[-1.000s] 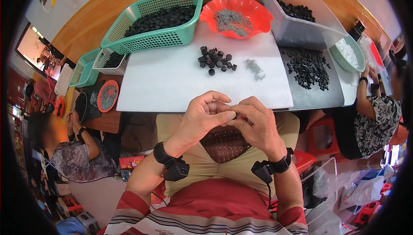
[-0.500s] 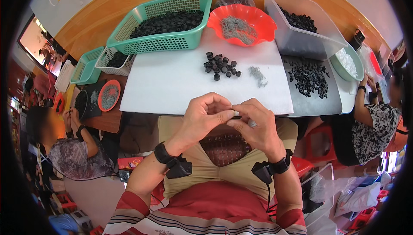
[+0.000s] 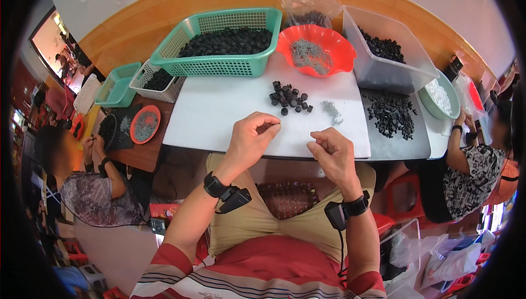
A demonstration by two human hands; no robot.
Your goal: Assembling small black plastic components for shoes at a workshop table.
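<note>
My left hand (image 3: 251,141) hovers over the front edge of the white work sheet (image 3: 219,115), thumb and forefinger pinched together. A tiny dark bit may show at their tips, too small to name. To its right, my right hand (image 3: 335,155) is closed with curled fingers at the same edge; whatever it holds is hidden. Beyond my hands lies a small heap of round black caps (image 3: 287,97). Right of that heap is a loose pile of thin grey metal pieces (image 3: 331,112), nearest to my right hand.
At the back stand a green basket (image 3: 219,69) of black parts, a red scalloped bowl (image 3: 347,57) of grey pieces and a clear bin (image 3: 416,74). Small black parts (image 3: 392,117) lie on a dark board at right. Co-workers sit on both sides, near a green bowl (image 3: 448,111) and an orange dish (image 3: 157,117).
My hands, together half a second ago around a small white piece, are now apart. The left has moved slightly left, the right slightly lower. The white piece no longer shows. The view has shifted.
</note>
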